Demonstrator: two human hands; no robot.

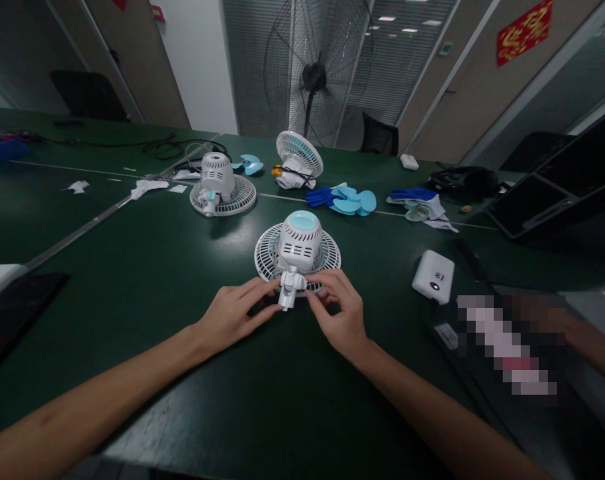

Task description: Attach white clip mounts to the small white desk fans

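A small white fan head (301, 250) with a light blue cap lies grille-down on the dark green table in front of me. A white pivot bracket (291, 287) sticks out from the near side of its motor housing. My left hand (241, 310) pinches the bracket from the left, thumb and fingertips at its edge. From the other side, my right hand (339, 307) grips the bracket's right end between thumb and index finger. The fan's grille (267, 257) rests flat behind both hands, partly covered by the housing and my right fingers.
Farther back are a second fan head (219, 187), a tilted fan (297, 160), light blue blades (355, 201) and blue-and-white gloves (419, 202). A white box-like device (433, 277) lies at right, near another person's arm (592, 343). A black pad (19, 313) lies at left.
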